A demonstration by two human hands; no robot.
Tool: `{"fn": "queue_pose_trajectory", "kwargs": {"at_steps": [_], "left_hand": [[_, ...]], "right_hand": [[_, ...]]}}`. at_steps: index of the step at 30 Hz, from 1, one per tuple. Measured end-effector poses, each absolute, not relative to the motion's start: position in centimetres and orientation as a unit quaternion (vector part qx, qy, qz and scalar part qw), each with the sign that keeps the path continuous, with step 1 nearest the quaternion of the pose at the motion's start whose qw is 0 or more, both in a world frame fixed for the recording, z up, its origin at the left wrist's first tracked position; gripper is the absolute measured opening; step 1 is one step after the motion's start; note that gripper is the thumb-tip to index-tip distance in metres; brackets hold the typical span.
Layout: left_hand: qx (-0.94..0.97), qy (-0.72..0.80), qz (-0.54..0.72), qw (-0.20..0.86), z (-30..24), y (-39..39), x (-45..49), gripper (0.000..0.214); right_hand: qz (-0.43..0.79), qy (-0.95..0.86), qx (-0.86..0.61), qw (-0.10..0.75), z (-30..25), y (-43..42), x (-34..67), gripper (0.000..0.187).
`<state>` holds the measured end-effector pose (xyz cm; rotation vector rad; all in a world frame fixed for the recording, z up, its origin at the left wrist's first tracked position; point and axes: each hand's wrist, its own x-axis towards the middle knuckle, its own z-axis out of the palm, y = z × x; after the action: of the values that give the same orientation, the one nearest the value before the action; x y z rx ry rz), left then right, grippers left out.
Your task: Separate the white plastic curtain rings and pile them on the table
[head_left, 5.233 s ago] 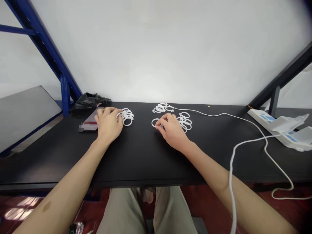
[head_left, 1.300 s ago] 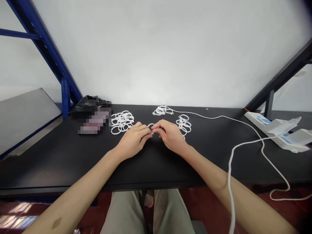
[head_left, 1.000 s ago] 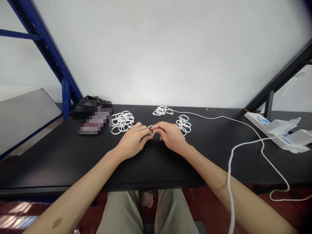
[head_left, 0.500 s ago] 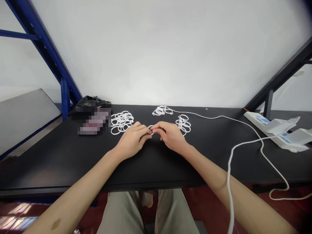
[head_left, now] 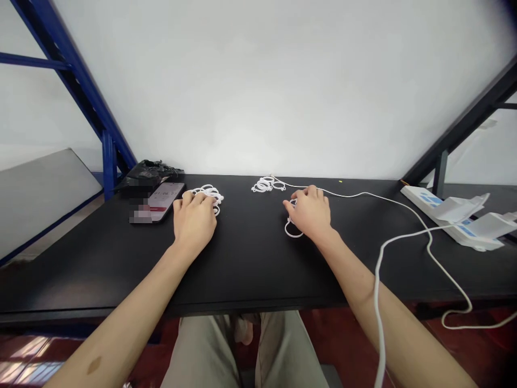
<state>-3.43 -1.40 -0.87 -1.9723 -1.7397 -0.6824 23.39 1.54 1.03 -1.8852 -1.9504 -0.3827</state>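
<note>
My left hand (head_left: 194, 221) lies palm down on the left pile of white plastic rings (head_left: 210, 192), fingers stretched over it and covering most of it. My right hand (head_left: 309, 212) rests on the right pile of rings (head_left: 291, 230), fingers curved down onto them; one ring shows at the heel of the hand. A third small cluster of rings (head_left: 267, 185) lies farther back between the hands, untouched. Whether either hand pinches a ring is hidden under the fingers.
On the black table (head_left: 250, 258), a phone (head_left: 163, 195) lies left of my left hand beside a black plastic bag (head_left: 150, 169). A white cable (head_left: 404, 231) runs from the back cluster to the right and off the front edge. White boxes (head_left: 456, 215) sit far right.
Both hands were together at the table's middle, pinching one ring between them. They have now parted: the left went back-left onto its pile, the right went back-right onto its pile.
</note>
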Motion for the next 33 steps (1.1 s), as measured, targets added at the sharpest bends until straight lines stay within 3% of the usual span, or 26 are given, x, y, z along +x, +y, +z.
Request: {"fn": "queue_pose_trajectory", "kwargs": {"at_steps": [9, 14, 18, 22, 27, 33], "left_hand": [[-0.727, -0.605, -0.260, 0.194, -0.5, -1.7, -2.7, 0.027], [-0.779, -0.533, -0.307, 0.121, -0.1, -1.9, -1.8, 0.026], [-0.796, -0.499, -0.332, 0.080, 0.0, -2.2, -1.3, 0.030], [-0.795, -0.504, -0.332, 0.061, 0.1, -2.5, -1.0, 0.034], [-0.790, -0.477, -0.386, -0.006, 0.4, -2.6, -0.8, 0.018], [-0.805, -0.438, -0.385, -0.113, 0.6, -2.8, -0.7, 0.015]], "right_hand": [[-0.086, -0.706, -0.690, 0.137, 1.3, 1.8, 24.1, 0.022], [-0.077, -0.737, -0.619, 0.260, 1.5, 1.3, 22.9, 0.017], [0.047, -0.804, -0.462, 0.372, 1.0, 0.1, 20.4, 0.009], [0.151, -0.837, -0.370, 0.373, 0.6, -1.1, 18.6, 0.004], [0.171, -0.837, -0.358, 0.376, 0.5, -1.2, 18.3, 0.003], [0.277, -0.778, -0.370, 0.425, 0.5, -1.4, 18.2, 0.016]]}}
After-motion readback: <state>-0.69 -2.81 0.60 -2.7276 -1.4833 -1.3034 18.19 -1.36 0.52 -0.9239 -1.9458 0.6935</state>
